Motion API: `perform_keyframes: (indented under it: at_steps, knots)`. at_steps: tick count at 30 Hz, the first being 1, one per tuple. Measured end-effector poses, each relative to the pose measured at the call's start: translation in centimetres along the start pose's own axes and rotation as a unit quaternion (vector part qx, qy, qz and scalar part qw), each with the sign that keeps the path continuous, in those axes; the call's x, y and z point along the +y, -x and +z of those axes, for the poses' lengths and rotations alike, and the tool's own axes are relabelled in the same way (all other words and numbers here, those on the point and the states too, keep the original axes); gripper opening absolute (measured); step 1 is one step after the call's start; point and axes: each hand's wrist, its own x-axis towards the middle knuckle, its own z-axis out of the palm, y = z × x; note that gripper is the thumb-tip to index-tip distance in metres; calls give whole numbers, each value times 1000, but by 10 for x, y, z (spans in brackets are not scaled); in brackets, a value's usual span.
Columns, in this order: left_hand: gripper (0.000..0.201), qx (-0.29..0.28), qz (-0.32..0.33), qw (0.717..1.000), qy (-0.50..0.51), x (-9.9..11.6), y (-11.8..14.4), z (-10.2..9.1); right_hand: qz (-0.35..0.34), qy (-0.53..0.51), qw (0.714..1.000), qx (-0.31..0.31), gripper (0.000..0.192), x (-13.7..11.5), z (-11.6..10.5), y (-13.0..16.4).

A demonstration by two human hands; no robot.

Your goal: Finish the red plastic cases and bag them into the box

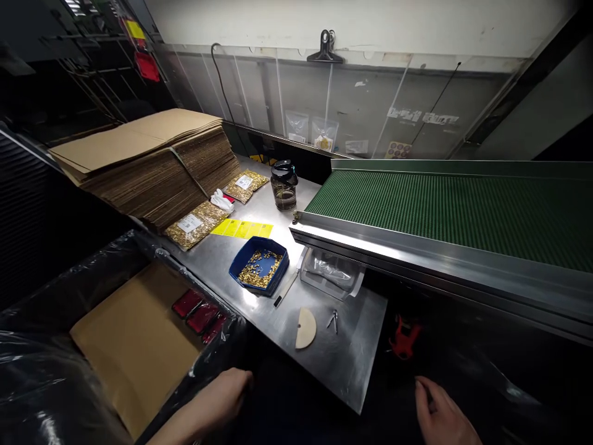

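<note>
Head view: left hand (222,392) rests loosely curled on the black plastic liner (217,355) at the near right corner of the cardboard box (134,346), grasping nothing clearly beyond the film edge; right hand (440,414) hangs free below the near edge of the steel table (343,364), fingers half curled, empty. Red packets (199,315) lie in the box along its right wall. Blue tray (259,266) of small gold parts sits mid-table, near the conveyor (445,210). To work the liner well, the person would likely do best gripping it at the box corner and keeping it off the sharp table edge. Writing: yellow slips (243,228) and the white labels on the bags of gold parts (194,224) are too small to read; wall stickers illegible.
</note>
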Motion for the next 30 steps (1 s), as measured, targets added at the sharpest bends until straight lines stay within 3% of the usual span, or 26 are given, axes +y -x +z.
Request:
perform_keyframes:
  at_steps: [3,4,6,9,12,15,18,26,30]
  knots:
    - [24,-29,77,996,19,30,0,-34,4,2,1000,2,46,0,0,2]
    - [27,3,116,993,9,37,-6,-50,4,4,1000,6,47,-1,1,2]
    - [31,84,132,988,-17,43,-26,-88,-1,10,1000,14,49,-2,2,3]
    - [30,191,94,974,-78,31,-78,-144,-10,18,1000,17,51,-1,4,3]
    - [22,196,78,966,-147,10,-131,-179,-19,20,999,21,52,2,6,4]
    - [24,159,92,961,-207,-5,-167,-188,-30,17,999,18,52,4,8,6]
    - [25,131,102,954,-248,-15,-186,-185,-29,23,999,26,53,2,7,9]
    - [26,104,111,955,-254,-35,-209,-183,-28,49,998,16,49,-3,8,9]
    - [25,107,129,961,-218,-33,-210,-188,-47,53,997,25,42,-12,17,3]
